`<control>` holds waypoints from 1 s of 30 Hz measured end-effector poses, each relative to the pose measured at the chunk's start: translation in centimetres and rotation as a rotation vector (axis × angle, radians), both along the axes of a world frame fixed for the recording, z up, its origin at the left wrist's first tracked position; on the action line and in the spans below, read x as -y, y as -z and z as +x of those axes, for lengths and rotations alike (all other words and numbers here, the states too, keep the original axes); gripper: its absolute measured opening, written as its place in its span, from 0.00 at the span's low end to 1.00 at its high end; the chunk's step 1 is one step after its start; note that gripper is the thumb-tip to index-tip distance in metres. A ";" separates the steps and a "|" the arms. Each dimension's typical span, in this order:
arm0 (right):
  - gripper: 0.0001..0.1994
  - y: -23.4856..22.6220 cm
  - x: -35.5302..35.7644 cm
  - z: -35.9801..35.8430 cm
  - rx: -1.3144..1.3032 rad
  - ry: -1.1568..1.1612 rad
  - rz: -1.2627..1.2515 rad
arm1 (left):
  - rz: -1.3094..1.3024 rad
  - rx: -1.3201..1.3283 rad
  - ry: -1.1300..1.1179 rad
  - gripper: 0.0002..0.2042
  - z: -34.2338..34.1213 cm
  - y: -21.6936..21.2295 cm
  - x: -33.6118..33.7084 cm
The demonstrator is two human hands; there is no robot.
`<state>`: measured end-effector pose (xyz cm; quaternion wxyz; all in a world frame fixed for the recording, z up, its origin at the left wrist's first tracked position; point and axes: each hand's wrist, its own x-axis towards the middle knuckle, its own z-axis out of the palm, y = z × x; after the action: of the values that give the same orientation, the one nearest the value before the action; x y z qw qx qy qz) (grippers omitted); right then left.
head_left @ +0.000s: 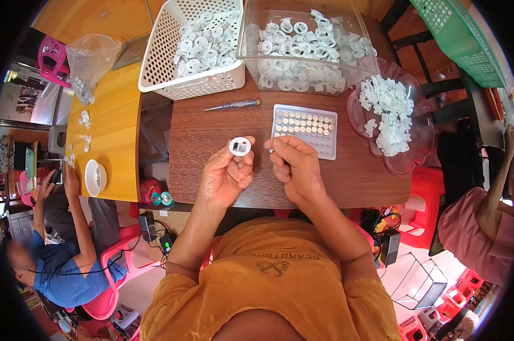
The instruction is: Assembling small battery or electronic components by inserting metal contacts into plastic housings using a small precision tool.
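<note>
We wore a mustard-orange, short-sleeved cloth shirt (325, 295) with dark lettering (311, 257) and a dark curling emblem (273, 267) across its front; our forearms (195, 230) and hands (220, 181) were bare.

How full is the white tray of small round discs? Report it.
Partly full: discs sit in the upper rows of the white tray, while bare pockets show lower down; the right hand covers its lower-left part.

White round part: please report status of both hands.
Left hand holding white round part. Right hand curled, apart from it; any held piece indistinct. Screwdriver beyond, clear of both hands.
</note>
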<state>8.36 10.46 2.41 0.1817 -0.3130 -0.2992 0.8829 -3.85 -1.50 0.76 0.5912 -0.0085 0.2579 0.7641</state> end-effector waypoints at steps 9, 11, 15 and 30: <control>0.07 -0.3 0.9 0.1 0.032 -0.022 0.179 | 0.000 -0.122 -0.013 0.19 0.6 -0.4 0.0; 0.06 -0.1 1.3 0.0 0.021 -0.012 0.256 | -0.031 -0.245 -0.013 0.20 0.9 -0.8 0.0; 0.05 -0.7 1.5 -0.1 -0.009 -0.004 0.528 | -0.022 -0.336 -0.008 0.22 1.0 -1.1 -0.2; 0.05 -0.9 0.2 5.0 0.091 -0.066 0.356 | -0.170 -0.358 0.162 0.22 4.3 -1.6 -1.4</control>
<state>13.32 10.29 3.34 0.1915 -0.3054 -0.4689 0.8063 0.41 -0.13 2.38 0.5926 0.0985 0.4222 0.6789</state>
